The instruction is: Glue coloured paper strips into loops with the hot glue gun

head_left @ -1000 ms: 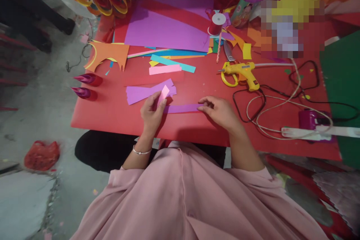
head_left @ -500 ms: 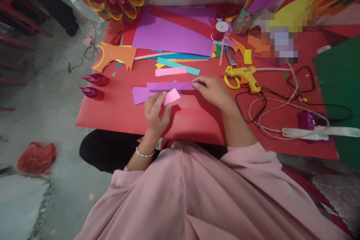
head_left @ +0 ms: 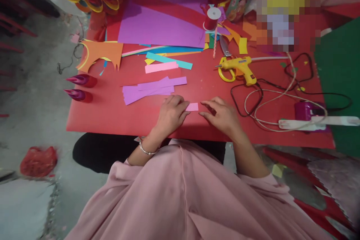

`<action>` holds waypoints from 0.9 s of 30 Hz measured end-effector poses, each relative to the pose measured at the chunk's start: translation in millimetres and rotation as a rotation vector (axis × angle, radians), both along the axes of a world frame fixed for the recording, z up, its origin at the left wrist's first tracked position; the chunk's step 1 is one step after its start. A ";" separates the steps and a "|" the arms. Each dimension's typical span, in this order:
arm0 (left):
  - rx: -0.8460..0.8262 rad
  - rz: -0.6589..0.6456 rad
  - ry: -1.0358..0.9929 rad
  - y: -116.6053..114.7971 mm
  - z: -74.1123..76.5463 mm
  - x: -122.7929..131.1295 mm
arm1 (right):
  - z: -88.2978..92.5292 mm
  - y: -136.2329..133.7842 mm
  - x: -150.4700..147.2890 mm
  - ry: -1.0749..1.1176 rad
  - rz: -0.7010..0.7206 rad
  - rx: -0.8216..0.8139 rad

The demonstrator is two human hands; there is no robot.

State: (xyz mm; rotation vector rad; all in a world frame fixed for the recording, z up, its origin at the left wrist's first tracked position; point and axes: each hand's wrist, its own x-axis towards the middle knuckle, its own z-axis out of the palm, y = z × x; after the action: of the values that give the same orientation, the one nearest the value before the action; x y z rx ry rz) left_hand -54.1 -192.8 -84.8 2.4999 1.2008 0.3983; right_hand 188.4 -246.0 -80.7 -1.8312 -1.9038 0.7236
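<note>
Near the front edge of the red table, my left hand (head_left: 173,113) pinches the left end of a small pink paper strip (head_left: 192,107). Its fingers hide that end of the strip. Just off the strip's right end is my right hand (head_left: 219,114), thumb and fingers apart with nothing between them. Several purple paper strips (head_left: 149,89) lie overlapping beyond my left hand. Farther back, a longer pink strip (head_left: 161,67) partly covers a turquoise strip (head_left: 182,63).
A yellow glue gun (head_left: 240,68) lies right of the strips, with scissors (head_left: 225,47) behind it. Cables (head_left: 254,108) loop toward a power strip (head_left: 295,124). At left stand two rolled paper cones (head_left: 80,95). A thread spool (head_left: 212,18) stands near large purple sheets (head_left: 160,26).
My right hand has let go of a purple strip, which now lies with the others. Both hands have come nearer the table's front edge, the left bringing the small pink strip rightward.
</note>
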 end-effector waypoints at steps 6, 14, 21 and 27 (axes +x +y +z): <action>0.026 0.043 -0.022 -6.1 -0.2 4.3 | 0.3 5.2 1.4 0.010 0.047 0.007; 0.086 0.334 -0.560 14.3 6.3 -28.7 | 20.9 51.7 -28.7 0.001 0.037 0.180; 0.184 0.532 -0.677 22.1 3.3 -67.5 | 10.4 137.6 -67.4 -0.254 0.123 0.112; 0.373 0.516 -0.458 36.4 3.1 -80.7 | 16.8 132.0 -54.1 -0.066 0.007 0.033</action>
State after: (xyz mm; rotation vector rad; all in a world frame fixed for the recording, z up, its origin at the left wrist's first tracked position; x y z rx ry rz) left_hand -134.8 -156.4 -81.7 2.1418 1.6643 1.3508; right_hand 134.4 -114.0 -63.9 -1.8507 -1.9526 0.6382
